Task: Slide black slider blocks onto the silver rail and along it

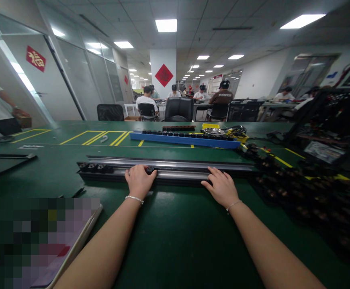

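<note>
A long dark metal rail (177, 175) with a shiny channel lies across the green table in front of me. Several small black blocks (96, 167) sit in its left end. My left hand (139, 179) is closed over the rail, its thumb and fingers around another small black block (150, 170) seated in the channel. Farther right, my right hand (224, 186) grips the same rail, thumb on the near side and fingers over the top. Just behind it runs a second rail (168, 163), parallel and close by.
Right of the rails spreads a heap of black parts (307, 188). A blue tray (187, 140) holding a row of black pieces lies behind, near a metal dish (213, 131). A pale-edged, pixelated object (81, 237) lies at lower left. People sit at tables beyond.
</note>
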Motion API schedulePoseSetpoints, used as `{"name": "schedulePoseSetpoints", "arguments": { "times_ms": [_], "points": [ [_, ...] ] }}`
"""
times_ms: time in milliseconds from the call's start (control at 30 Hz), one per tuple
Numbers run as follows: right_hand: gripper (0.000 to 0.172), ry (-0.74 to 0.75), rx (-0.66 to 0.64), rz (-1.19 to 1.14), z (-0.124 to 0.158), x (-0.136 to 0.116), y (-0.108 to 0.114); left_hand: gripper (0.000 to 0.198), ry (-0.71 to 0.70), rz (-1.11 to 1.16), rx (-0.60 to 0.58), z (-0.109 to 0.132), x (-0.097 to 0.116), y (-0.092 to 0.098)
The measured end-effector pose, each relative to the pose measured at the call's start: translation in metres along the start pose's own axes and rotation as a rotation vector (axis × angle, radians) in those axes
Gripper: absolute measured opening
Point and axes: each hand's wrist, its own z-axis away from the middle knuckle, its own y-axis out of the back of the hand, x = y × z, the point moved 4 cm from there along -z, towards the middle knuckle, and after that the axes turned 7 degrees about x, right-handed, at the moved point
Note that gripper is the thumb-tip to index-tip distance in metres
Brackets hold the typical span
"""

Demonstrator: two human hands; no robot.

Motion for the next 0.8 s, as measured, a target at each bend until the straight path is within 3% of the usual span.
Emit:
{"name": "schedulePoseSetpoints", "arguments": {
  "times_ms": [800],
  "points": [
    [0.042, 0.002, 0.002, 0.004, -0.0003, -0.0002, 0.0009, 0.030, -0.126, 0.065, -0.023, 0.0051, 0.0095, 0.0024]
  ]
}}
